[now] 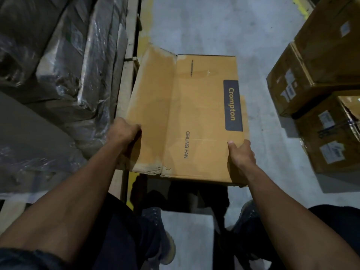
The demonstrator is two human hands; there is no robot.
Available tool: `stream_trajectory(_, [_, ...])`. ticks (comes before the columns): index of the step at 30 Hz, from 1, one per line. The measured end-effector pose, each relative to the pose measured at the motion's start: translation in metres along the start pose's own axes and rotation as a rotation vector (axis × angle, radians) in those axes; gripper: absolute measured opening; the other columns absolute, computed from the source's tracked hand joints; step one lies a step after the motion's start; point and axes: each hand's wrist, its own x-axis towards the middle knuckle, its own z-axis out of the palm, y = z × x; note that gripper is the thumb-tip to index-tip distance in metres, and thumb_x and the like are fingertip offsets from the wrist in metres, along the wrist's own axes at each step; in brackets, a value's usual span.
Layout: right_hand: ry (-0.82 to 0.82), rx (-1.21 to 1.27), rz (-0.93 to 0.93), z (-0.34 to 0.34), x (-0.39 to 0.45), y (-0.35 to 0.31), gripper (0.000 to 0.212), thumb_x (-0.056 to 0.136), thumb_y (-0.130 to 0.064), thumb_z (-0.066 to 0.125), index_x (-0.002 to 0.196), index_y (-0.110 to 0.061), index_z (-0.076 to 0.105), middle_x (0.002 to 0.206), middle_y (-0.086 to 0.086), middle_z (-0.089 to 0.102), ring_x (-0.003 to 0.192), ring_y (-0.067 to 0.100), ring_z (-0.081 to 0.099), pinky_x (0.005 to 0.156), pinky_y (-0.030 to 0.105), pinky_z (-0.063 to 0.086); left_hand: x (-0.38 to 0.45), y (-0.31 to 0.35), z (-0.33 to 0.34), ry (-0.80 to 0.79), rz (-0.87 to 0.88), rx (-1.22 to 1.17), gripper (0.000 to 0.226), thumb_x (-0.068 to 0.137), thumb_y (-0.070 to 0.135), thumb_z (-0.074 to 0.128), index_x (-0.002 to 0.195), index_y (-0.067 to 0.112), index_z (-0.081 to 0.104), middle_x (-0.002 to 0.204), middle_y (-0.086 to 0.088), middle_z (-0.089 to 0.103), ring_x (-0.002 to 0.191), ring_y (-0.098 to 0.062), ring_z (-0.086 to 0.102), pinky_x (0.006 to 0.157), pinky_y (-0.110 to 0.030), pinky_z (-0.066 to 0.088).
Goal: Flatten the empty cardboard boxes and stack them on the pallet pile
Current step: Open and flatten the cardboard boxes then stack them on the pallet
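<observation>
Brown cardboard fills the middle of your view. You hold one box (pixel 185 117) out in front of you, above the grey floor (pixel 214 26). It looks flat now, or very nearly, with one side flap (pixel 153 106) folded out to the left.

Your left hand (pixel 124 133) grips the left edge of the box near you, fingers curled round it. Your right hand (pixel 241 156) holds the right edge near you, thumb on top and fingers tucked under. So your hands are apart, one on each side.

The squashing part looks done for this box. What is left is to lay it on the pile. A wooden pallet (pixel 128 61) runs along the left, just beside the box. It carries a stack (pixel 64 55) wrapped in shiny plastic. You cannot tell from here if that is the right pile.

Count them up: one flat box in your hands, and three full boxes (pixel 315 75) stacked at the right. Those three look taped shut. No other empty boxes show.
</observation>
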Motion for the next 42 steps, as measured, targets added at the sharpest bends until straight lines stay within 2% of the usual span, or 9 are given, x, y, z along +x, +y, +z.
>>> stream_trajectory(6, [-0.043,0.065,0.044,-0.005,-0.011,0.003,0.058,0.101,-0.045,0.05,0.144,-0.01,0.035,0.14,0.02,0.05,0.127,0.042,0.047,0.104,0.048,0.039,-0.057,0.037,-0.028,-0.432,-0.074,-0.66,0.042,0.106,0.039,0.039,0.088,0.009,0.062,0.076,-0.007,0.061,0.058,-0.02,0.056,0.049,-0.023,0.047])
stream_trajectory(9, [-0.067,0.097,0.08,-0.007,-0.014,0.006,0.055,0.101,-0.042,0.05,0.143,-0.009,0.037,0.139,0.02,0.051,0.126,0.042,0.048,0.104,0.047,0.039,-0.082,0.022,0.015,-0.392,0.167,-0.405,0.026,0.1,0.034,0.056,0.103,0.01,0.068,0.104,-0.011,0.067,0.093,-0.023,0.067,0.073,-0.03,0.053])
stream_trajectory(12, [-0.085,0.153,0.098,-0.009,-0.016,0.008,0.056,0.102,-0.038,0.051,0.146,-0.007,0.036,0.14,0.02,0.05,0.127,0.041,0.048,0.106,0.047,0.039,-0.113,0.004,0.059,-0.215,0.223,0.038,0.086,0.091,0.062,0.055,0.153,0.009,0.031,0.159,-0.012,0.031,0.148,-0.03,0.024,0.118,-0.044,0.024])
stream_trajectory(15, [-0.098,0.214,0.115,-0.009,-0.014,0.011,0.052,0.104,-0.035,0.045,0.147,-0.007,0.036,0.141,0.02,0.05,0.126,0.04,0.048,0.108,0.05,0.039,-0.141,-0.004,0.082,-0.109,0.043,0.11,0.119,0.079,0.079,0.052,0.158,0.009,-0.003,0.166,-0.01,-0.01,0.153,-0.028,-0.012,0.121,-0.047,-0.003])
stream_trajectory(21, [-0.134,0.294,0.088,-0.008,-0.013,0.01,0.066,0.104,-0.047,0.039,0.155,-0.007,0.025,0.15,0.019,0.041,0.134,0.039,0.041,0.107,0.045,0.034,-0.144,-0.015,0.107,-0.048,-0.067,-0.185,0.138,0.07,0.066,0.076,0.156,0.007,-0.015,0.162,-0.014,-0.024,0.152,-0.033,-0.008,0.121,-0.041,0.011])
stream_trajectory(25, [-0.094,0.227,0.053,0.001,-0.013,0.013,0.091,0.091,-0.065,0.052,0.158,-0.014,0.017,0.157,0.016,0.032,0.141,0.04,0.034,0.114,0.055,0.031,-0.133,-0.013,0.113,-0.106,-0.044,-0.28,0.132,0.075,0.052,0.081,0.156,0.009,-0.014,0.165,-0.014,0.008,0.145,-0.034,0.031,0.107,-0.039,0.036])
stream_trajectory(29, [-0.07,0.123,0.041,0.006,-0.012,0.011,0.103,0.084,-0.071,0.058,0.158,-0.017,0.012,0.157,0.016,0.029,0.141,0.041,0.032,0.113,0.059,0.031,-0.112,-0.013,0.114,-0.178,0.013,-0.166,0.094,0.073,0.058,0.079,0.141,0.007,0.037,0.136,-0.013,0.056,0.124,-0.035,0.053,0.093,-0.04,0.048])
stream_trajectory(34, [-0.055,0.005,0.064,0.014,-0.022,0.012,0.11,0.083,-0.07,0.06,0.159,-0.02,-0.003,0.16,0.016,0.02,0.144,0.039,0.026,0.116,0.055,0.027,-0.08,-0.021,0.106,-0.375,0.063,-0.256,0.094,0.066,0.053,0.087,0.137,0.013,0.041,0.125,-0.006,0.06,0.117,-0.028,0.057,0.098,-0.039,0.049])
stream_trajectory(42, [0.045,0.065,0.151,0.015,-0.018,0.022,0.094,0.08,-0.067,0.064,0.147,-0.013,0.026,0.146,0.017,0.041,0.129,0.041,0.044,0.108,0.055,0.038,-0.081,-0.02,0.109,-0.463,0.115,-0.511,0.093,0.068,0.029,0.092,0.141,0.018,0.035,0.115,0.009,0.059,0.113,-0.015,0.059,0.094,-0.026,0.046])
